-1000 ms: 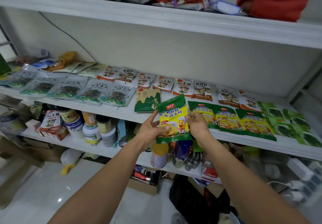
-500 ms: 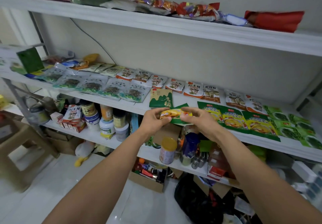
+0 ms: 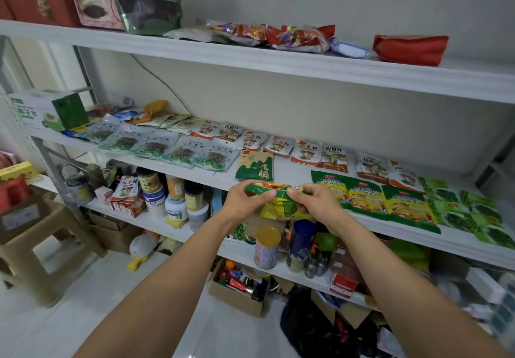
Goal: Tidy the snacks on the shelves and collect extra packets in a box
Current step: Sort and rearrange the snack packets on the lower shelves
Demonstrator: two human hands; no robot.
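A green and yellow snack packet [image 3: 281, 204] is held in front of the middle shelf [image 3: 292, 175], folded over at its top edge. My left hand [image 3: 245, 200] pinches its left end and my right hand [image 3: 315, 201] pinches its right end. To the right, three matching green and yellow packets [image 3: 367, 199] lie in a row at the shelf's front. A dark green packet [image 3: 255, 166] lies just behind my hands. Rows of mushroom packets [image 3: 306, 153] and clear greenish packets [image 3: 178, 150] cover the shelf's left and back.
An open cardboard box [image 3: 237, 288] with small items stands on the floor below. Jars and tins [image 3: 175, 199] crowd the lower shelf. A beige plastic stool [image 3: 39, 249] stands at the left. The top shelf [image 3: 250, 59] carries bags and sweets. A black bag [image 3: 315, 329] lies on the floor.
The packet was held flat and upright facing me; both hands have since folded it over and tipped it so its top edge shows. My view has shifted left and up.
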